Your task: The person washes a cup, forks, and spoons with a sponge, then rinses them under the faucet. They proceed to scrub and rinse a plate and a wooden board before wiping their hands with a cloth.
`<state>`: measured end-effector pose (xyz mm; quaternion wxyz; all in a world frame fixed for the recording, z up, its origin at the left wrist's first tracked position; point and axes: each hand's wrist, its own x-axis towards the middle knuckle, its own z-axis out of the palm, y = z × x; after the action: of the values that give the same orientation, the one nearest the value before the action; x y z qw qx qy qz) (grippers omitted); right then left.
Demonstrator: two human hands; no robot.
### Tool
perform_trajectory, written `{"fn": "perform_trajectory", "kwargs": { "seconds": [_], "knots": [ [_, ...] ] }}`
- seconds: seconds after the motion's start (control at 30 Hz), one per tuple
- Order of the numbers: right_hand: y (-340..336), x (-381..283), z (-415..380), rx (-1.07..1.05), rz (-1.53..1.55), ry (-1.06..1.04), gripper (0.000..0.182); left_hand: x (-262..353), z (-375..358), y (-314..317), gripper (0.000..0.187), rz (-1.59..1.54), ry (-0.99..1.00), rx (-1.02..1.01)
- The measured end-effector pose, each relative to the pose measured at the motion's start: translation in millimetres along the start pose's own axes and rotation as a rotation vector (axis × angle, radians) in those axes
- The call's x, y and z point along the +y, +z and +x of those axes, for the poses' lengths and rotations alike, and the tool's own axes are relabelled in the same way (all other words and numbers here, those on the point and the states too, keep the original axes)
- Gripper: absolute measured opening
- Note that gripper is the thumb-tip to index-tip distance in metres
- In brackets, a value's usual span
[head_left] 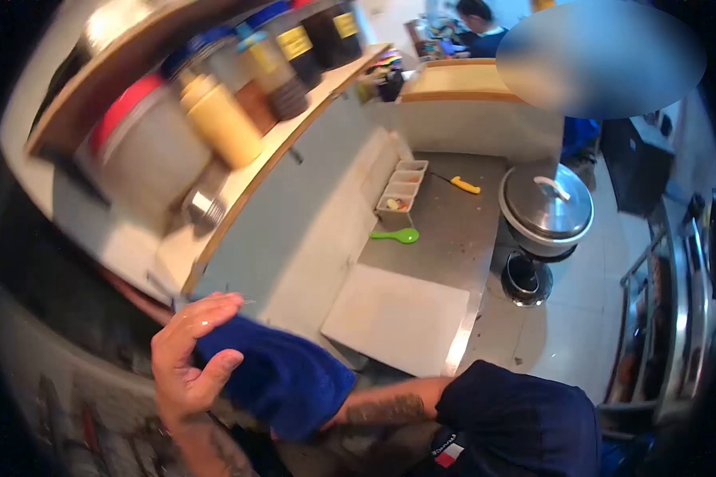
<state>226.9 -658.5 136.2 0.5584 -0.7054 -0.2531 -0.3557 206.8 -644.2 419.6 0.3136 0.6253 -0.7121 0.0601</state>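
My left hand (192, 350) is raised at the lower left, wet, with its fingers stretched out and the thumb apart. It holds nothing. Right behind it is a dark blue towel (274, 374). From the right, my tattooed right forearm (390, 401) reaches into the towel's lower end. Cloth covers most of my right hand (324, 425), which seems to grip the towel; its fingers are largely hidden.
A white cutting board (398, 318) lies on the metal counter (453, 222). Beyond it are a green spoon (406, 235), a sectioned container (398, 199) and a yellow-handled knife (465, 185). A lidded pot (546, 203) stands right; a shelf (294, 131) holds bottles. A person (483, 32) is behind.
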Motion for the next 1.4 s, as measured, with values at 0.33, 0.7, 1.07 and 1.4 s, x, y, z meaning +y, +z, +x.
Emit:
{"fn": "perform_trajectory", "kwargs": {
  "seconds": [0.33, 0.7, 1.07, 1.4],
  "knots": [
    [-94.0, 73.1, -29.2, -0.012, -0.513, -0.348, 0.043, -96.6, 18.7, 118.1, 0.057, -1.472, 0.028, 0.358],
    [-139.9, -74.4, 2.6, 0.461, 0.216, 0.105, 0.042, -63.9, -43.2, 71.5, 0.043, -0.704, -0.181, 0.122],
    [-19.9, -123.1, 60.4, 0.491, 1.305, 0.197, 0.044, 20.2, 20.1, 33.4, 0.036, -1.804, 0.924, -0.193],
    [5.4, -3.7, 3.6, 0.317, 1.362, 0.415, 0.035, -127.0, -153.2, 106.8, 0.109, -2.115, 0.225, 0.004]
  ]
}}
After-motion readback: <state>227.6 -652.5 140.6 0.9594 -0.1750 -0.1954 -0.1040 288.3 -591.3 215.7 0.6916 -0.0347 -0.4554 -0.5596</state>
